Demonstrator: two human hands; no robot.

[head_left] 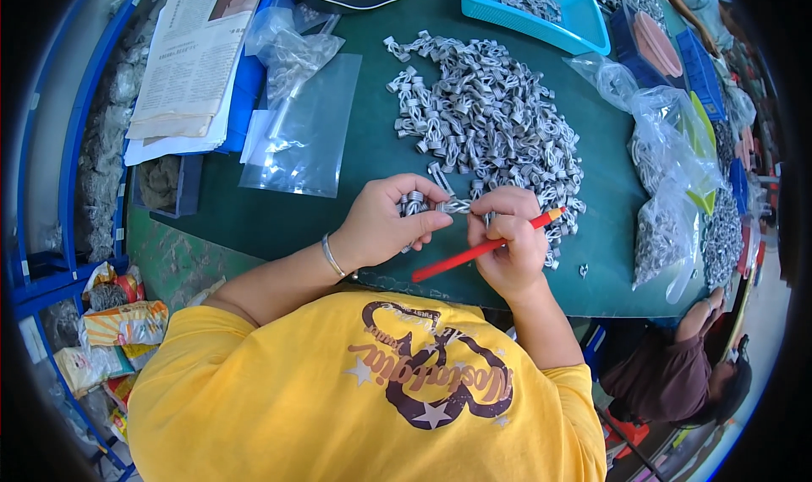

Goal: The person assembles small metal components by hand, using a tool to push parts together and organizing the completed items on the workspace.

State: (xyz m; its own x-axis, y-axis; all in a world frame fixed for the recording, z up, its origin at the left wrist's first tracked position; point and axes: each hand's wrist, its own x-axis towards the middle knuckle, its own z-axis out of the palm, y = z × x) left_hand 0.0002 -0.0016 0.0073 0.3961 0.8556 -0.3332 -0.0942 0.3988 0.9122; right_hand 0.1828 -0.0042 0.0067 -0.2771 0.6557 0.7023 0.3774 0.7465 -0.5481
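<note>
My left hand (385, 221) is closed around several small grey metal fittings (412, 201), with one twisted metal fitting (457, 205) pinched out past its thumb and forefinger. The fingertips of my right hand (514, 237) touch the other end of that fitting. Slanting through the right hand's grip is a red pencil (457, 260), its yellowish end up by the heap. Just beyond both hands, a big heap of the same grey metal fittings (499, 114) spreads over the green table (296, 228). My palms and the undersides of the held pieces are hidden.
A turquoise basket (541, 17) with more fittings stands at the back. To the left lie clear plastic bags (309, 127) and a newspaper (190, 55). Filled clear bags (668, 186) sit on the right, near another person (668, 376). Blue shelving (76, 144) borders the left.
</note>
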